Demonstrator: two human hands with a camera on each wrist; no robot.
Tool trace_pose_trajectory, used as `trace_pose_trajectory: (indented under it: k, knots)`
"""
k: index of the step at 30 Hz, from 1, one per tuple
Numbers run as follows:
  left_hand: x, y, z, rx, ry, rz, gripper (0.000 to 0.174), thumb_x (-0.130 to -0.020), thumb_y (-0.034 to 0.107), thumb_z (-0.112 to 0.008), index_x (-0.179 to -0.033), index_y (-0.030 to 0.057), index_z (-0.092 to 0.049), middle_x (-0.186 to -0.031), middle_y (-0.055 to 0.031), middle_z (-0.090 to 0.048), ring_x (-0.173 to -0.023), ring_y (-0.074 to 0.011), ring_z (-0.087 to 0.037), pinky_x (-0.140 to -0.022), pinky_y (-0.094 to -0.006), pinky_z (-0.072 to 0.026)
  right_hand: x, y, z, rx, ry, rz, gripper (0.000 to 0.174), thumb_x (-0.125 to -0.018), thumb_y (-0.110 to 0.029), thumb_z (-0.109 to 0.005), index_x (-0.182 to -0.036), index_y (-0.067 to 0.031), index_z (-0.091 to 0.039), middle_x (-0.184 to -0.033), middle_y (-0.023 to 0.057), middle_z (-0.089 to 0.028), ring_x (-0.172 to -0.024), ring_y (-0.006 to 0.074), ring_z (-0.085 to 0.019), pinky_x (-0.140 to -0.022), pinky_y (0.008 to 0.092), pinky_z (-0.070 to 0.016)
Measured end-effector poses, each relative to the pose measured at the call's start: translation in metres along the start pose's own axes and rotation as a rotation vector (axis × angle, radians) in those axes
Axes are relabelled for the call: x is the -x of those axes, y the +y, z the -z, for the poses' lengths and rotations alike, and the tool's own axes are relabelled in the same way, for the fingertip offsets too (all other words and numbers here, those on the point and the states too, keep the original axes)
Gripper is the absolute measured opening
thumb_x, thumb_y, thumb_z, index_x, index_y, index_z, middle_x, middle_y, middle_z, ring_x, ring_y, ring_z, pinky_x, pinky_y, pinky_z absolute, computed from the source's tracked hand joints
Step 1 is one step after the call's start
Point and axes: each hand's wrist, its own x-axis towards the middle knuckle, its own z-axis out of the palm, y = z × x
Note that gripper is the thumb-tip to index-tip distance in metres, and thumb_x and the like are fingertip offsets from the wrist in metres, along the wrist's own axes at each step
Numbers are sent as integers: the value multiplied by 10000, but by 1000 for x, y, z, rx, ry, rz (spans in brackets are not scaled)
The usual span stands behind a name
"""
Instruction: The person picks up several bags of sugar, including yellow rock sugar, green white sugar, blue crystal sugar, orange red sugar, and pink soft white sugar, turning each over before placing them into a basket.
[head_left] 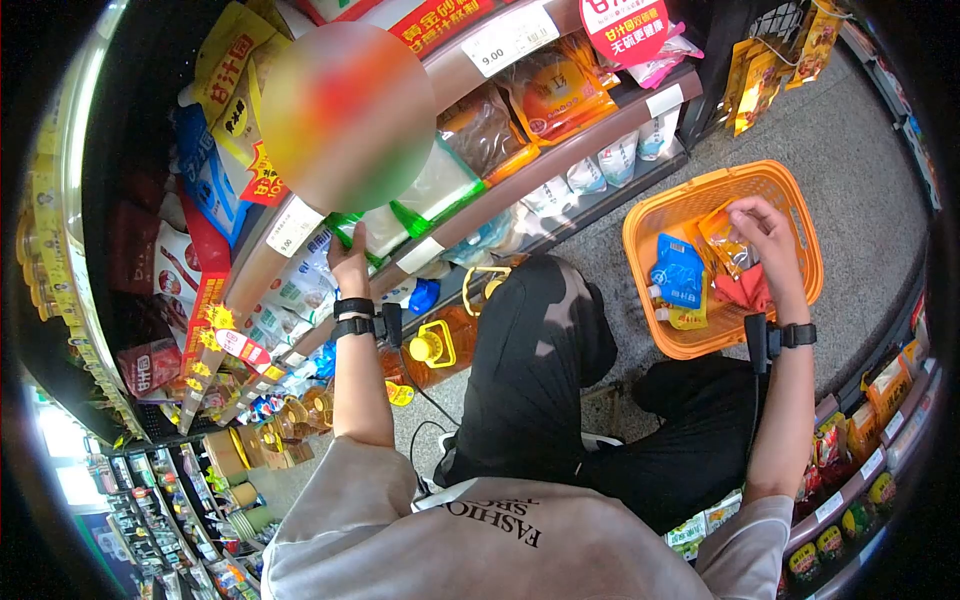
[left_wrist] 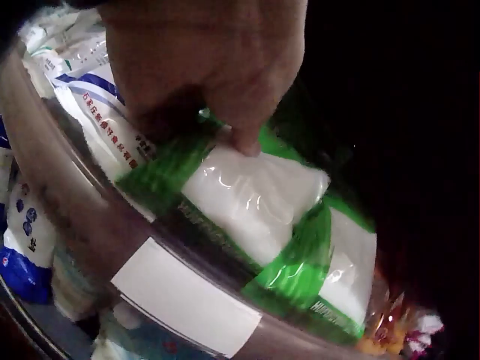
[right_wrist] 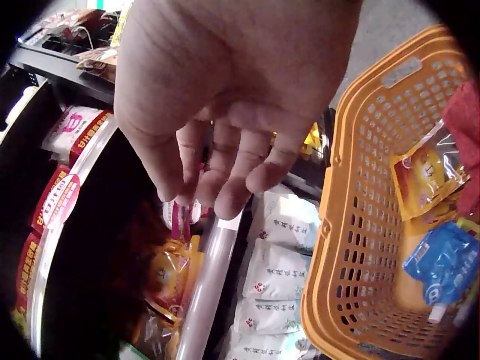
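Observation:
My left hand [head_left: 349, 268] reaches to the shelf at a clear bag with green ends and white contents [left_wrist: 251, 191]. In the left wrist view one digit of that hand [left_wrist: 210, 60] touches the bag's upper edge; the other fingers are hidden, so I cannot tell whether they grip it. A similar green-and-white bag [left_wrist: 349, 262] lies beside it. My right hand [head_left: 768, 230] is over the orange basket [head_left: 668, 345], fingers loosely bent and holding nothing [right_wrist: 240, 82]. Inside the basket are a blue spouted pouch [head_left: 678, 270], a yellow-orange packet [right_wrist: 427, 180] and a red item [head_left: 745, 288].
Above the left hand, a shelf with price tags [head_left: 510, 40] carries more bags, including an orange packet [head_left: 560, 95]. White packets [right_wrist: 277, 270] line the lower shelf. Oil bottles [head_left: 440, 345] stand on the floor by the left knee. Another stocked shelf [head_left: 830, 510] runs along the right.

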Motion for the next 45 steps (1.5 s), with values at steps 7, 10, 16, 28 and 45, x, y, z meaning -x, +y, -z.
trace_pose_trajectory:
  k: [7, 10, 16, 28, 45]
  knots:
    - [32, 19, -18, -605, 339, -402, 685, -859, 291, -701, -1350, -76, -395, -1307, -332, -436, -1228, -447, -376, -1036, -499, -301, -2, 6, 3, -8, -18, 9, 125, -933, -142, -609, -1001, -42, -641, -841, -16, -624, -749, 74, -591, -731, 237, -466]
    - [60, 38, -19, -632, 278, -524, 623, -849, 229, -686, -1383, 17, -445, -1289, -291, -451, -1206, -441, -393, -1055, -501, -287, -2, 7, 5, 3, -16, -4, 125, -932, -142, -611, -1000, -42, -641, -848, -16, -624, -755, 73, -589, -731, 235, -465]
    - [66, 30, -32, -698, 71, -492, 540, -850, 171, -665, -1373, 147, -532, -1345, -252, -458, -1252, -400, -414, -1076, -509, -269, -2, 8, 3, -1, -45, -3, 123, -933, -142, -614, -1001, -43, -642, -864, -15, -627, -759, 71, -586, -730, 234, -466]
    - [30, 71, -38, -968, 145, -604, 582, -928, 307, -531, -1416, 20, -398, -1373, -231, -445, -1293, -388, -388, -1093, -570, -251, -2, 9, 3, 7, -36, -12, 137, -937, -154, -617, -1011, -42, -641, -866, -10, -641, -760, 74, -596, -740, 234, -475]
    - [134, 220, -132, -455, -462, -901, 314, -870, 114, -641, -1168, 25, -597, -1245, -201, -532, -1151, -334, -523, -982, -401, -400, -10, 16, 11, -60, 420, 270, 146, -911, -132, -642, -1037, -61, -663, -874, -15, -622, -718, 39, -564, -600, 202, -484]
